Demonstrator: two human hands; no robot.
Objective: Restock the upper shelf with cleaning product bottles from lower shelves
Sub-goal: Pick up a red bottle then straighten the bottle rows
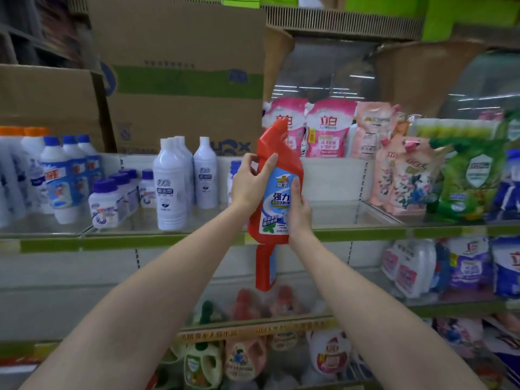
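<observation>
White bottles [171, 187] are standing at the left of the upper shelf [140, 243]. The left hand [250, 184] is curling round the neck of a red bottle [277, 181], the right hand [299, 209] clasping its labelled side, holding it up before the shelf's bare middle. A second red bottle [266, 268] seems to be hanging just beneath, though its support is unclear. Rigid, smooth plastic, likely heavy with liquid: gripping neck and body is looking wise. Pink pouches [326, 128] are leaning at the right.

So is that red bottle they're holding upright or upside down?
Upright, leaning slightly: the red bottle has its angled cap on top, label reading right way up.
</observation>
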